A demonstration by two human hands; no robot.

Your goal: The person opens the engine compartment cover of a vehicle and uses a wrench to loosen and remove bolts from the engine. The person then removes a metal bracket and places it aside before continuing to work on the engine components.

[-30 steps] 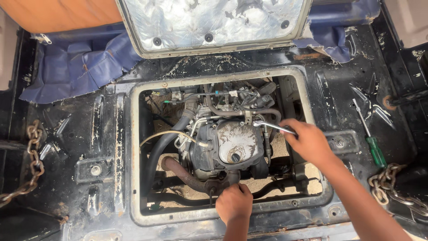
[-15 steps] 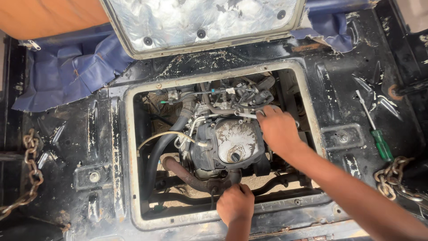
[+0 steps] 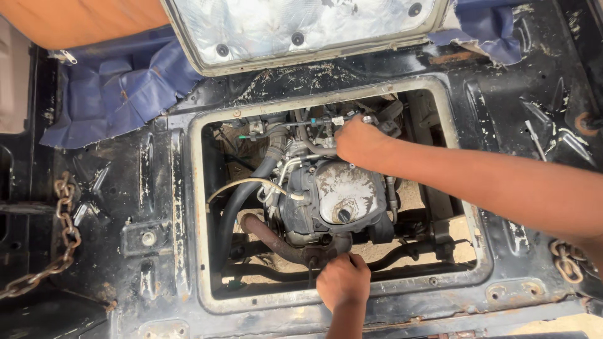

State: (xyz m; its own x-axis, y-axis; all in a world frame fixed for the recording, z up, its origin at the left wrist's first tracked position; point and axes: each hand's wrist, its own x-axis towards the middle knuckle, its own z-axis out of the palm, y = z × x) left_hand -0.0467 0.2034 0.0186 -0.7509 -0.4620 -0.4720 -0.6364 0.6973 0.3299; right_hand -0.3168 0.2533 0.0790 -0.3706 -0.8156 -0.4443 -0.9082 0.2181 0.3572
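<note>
Rusty chain [image 3: 63, 232] at left, crumpled blue tarp [image 3: 119, 88], raised foil-lined hatch lid [image 3: 301, 28]

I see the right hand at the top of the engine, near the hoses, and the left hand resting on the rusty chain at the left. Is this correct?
Not quite. In the head view the left hand is at the rusty pipe below the engine, not on the chain. The right hand is indeed at the top, near the hoses.

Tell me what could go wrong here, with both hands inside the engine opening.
The left hand grips low by the rusty pipe; a slip could scrape the knuckles. The right hand works among hoses and wires at the engine top and may snag the pale cable.
</note>
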